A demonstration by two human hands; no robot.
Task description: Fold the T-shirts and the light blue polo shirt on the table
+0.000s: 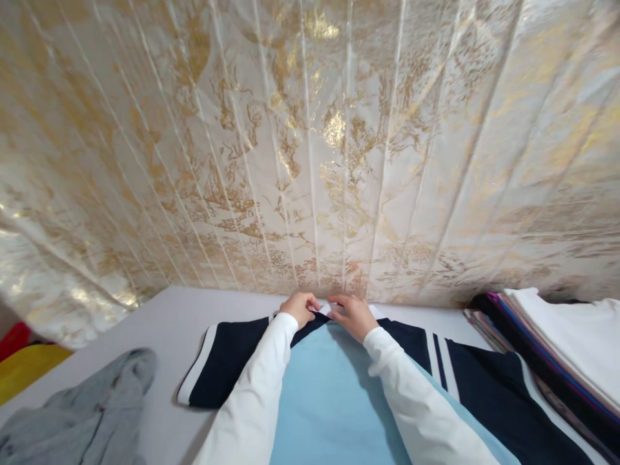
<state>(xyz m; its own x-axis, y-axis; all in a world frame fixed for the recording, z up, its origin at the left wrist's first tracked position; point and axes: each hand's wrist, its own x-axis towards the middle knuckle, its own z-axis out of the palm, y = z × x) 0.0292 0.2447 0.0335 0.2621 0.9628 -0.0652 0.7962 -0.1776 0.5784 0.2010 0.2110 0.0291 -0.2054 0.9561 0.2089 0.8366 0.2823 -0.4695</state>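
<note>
A shirt with a light blue body (334, 394), navy sleeves and white stripes lies spread in front of me on the white table (184, 307). Its collar end points away from me. My left hand (299, 309) pinches the left side of the neckline between thumb and fingers. Just across from it, my right hand (356, 316) has bent fingers closed on the right side of the neckline. A small gap separates the fingertips, and the hands partly hide the collar. The navy sleeves stretch out to both sides beneath my white-sleeved forearms.
A grey garment (92, 410) lies crumpled at the left. Folded clothes (571, 349) are stacked at the right, with a white one on top. Yellow fabric (31, 369) and red fabric (14, 339) show at the far left. A gold-patterned curtain (310, 161) hangs behind the table.
</note>
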